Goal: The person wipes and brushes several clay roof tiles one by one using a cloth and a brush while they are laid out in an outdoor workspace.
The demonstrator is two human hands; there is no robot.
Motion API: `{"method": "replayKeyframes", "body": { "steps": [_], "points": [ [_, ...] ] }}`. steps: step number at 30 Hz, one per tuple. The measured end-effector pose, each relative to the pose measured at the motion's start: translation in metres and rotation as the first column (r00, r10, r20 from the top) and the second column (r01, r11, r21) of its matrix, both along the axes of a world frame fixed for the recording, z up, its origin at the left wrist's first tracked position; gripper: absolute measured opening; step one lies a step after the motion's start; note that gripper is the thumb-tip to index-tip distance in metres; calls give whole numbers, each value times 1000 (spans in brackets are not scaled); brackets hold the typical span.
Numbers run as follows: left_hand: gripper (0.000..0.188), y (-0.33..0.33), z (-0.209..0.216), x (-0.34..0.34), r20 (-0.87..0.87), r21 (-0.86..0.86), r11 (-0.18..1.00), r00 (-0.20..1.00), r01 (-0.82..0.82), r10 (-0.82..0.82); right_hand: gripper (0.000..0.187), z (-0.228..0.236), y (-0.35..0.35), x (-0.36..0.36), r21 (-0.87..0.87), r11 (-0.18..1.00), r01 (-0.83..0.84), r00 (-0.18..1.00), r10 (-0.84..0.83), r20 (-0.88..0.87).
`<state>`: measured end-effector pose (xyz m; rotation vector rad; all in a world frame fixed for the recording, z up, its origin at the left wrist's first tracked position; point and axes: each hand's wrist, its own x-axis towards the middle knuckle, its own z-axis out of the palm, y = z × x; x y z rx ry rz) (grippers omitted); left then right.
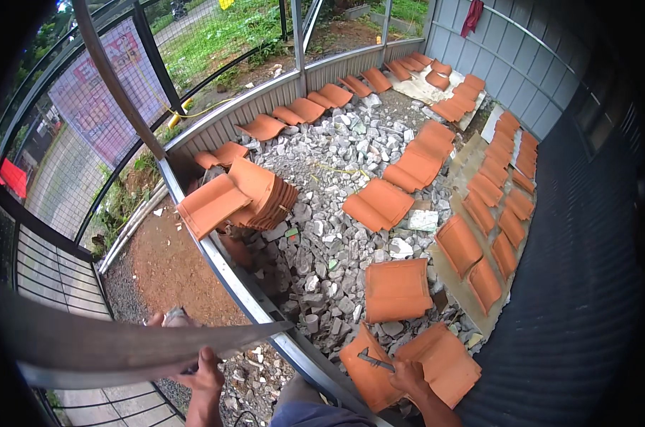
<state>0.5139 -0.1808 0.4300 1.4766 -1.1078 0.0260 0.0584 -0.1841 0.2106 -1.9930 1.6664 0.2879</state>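
At the lower left, my left hand (198,381) is closed round a long grey metal bar (123,350), the thumb on its near side and fingertips beyond it. The bar crosses close to the view and narrows toward the middle. A pale grey item (176,317) shows by those fingertips; its kind I cannot make out. My right hand (409,377), at the bottom right, grips a small dark hammer-like tool (373,360). Its head is over an orange roof tile (358,363). Beside this lies another tile (443,363), partly behind my hand.
Grey rubble (322,249) covers the ground inside a low metal wall (244,292). A stack of tiles (269,203) leans by the wall. Tile rows (486,188) lie on pale sheets at the right, beside a dark corrugated wall (571,285). Mesh fencing (215,43) stands behind.
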Motion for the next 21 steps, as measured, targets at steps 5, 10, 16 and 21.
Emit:
{"method": "replayKeyframes", "body": {
  "steps": [5, 10, 16, 21],
  "points": [
    [115, 3, -50, -8, -62, -124, 895, 903, -429, 425, 23, -45, -54, 12, -13, 990, -139, 984, 140, 112],
    [117, 2, -69, 22, 155, -74, 685, 671, -725, 726, 40, -80, -142, 17, 67, 950, -305, 946, 295, 132],
    [118, 22, -86, 41, 282, 52, 568, 558, -821, 780, 18, -115, -230, 8, -15, 838, -546, 836, 546, 46],
    [120, 43, -82, 37, 336, 131, 492, 506, -861, 794, 17, -177, -298, -67, -5, 684, -729, 684, 729, 19]
  ]
}}
